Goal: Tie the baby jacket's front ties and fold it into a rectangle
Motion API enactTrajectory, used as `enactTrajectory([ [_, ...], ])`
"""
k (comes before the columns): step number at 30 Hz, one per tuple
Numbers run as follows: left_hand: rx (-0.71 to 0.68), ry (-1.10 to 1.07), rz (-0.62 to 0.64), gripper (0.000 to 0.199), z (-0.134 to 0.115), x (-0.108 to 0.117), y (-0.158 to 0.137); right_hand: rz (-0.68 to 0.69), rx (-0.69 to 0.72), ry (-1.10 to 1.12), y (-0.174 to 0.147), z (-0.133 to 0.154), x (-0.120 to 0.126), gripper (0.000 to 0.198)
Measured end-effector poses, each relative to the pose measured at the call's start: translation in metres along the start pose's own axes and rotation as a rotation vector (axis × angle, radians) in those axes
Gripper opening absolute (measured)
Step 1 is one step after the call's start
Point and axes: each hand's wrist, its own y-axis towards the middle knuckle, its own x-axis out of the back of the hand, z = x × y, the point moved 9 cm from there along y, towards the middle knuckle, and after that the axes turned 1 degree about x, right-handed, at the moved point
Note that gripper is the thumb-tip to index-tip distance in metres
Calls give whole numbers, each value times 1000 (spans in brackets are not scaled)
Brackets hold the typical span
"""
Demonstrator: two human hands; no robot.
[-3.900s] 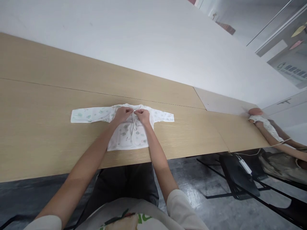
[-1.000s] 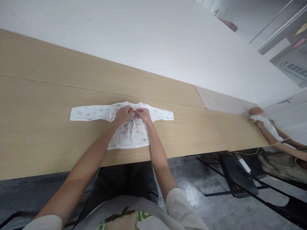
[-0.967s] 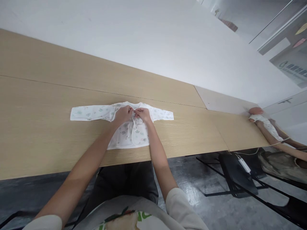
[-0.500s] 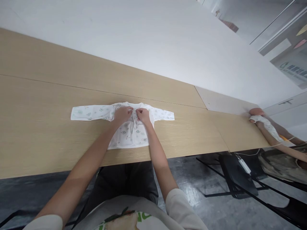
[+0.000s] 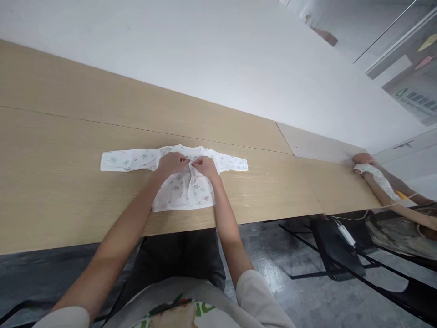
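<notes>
A small white baby shirt (image 5: 177, 193) with a sparse printed pattern lies spread on the wooden table (image 5: 273, 191), both sleeves stretched out sideways and the neckline toward the wall. On the upper front opening, my left hand (image 5: 172, 163) is closed, its thumb and fingertips pinching the fabric edge. My right hand (image 5: 204, 166) pinches the opposite edge, its fingertips almost meeting the left ones. Whatever fastener may sit between the fingertips is too small to make out.
A white wall (image 5: 205, 54) runs along the table's far side. At the right end, another person's arm (image 5: 384, 191) handles a patterned white cloth (image 5: 378, 177). Black folding chairs (image 5: 336, 248) stand below the front edge, one with a white power strip (image 5: 346, 234) on it.
Both my hands have shifted slightly toward the shirt's lower hem, and their fingertips have come closer together at the front opening. The shirt stays in place.
</notes>
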Motion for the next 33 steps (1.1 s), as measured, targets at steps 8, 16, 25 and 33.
enactTrajectory([
  [8, -49, -73, 52, 35, -3, -14, -13, 52, 38, -144, -18, 3, -6, 14],
  [16, -122, -96, -81, 40, -2, -20, -6, 13, -8, -172, -17, 5, -5, 15],
  [25, -124, -77, -87, 37, -2, -22, -4, 3, -30, -121, -15, 4, -6, 25],
  [33, -54, -71, -53, 31, -7, -19, -11, -13, -109, -17, -18, -4, 1, 17],
])
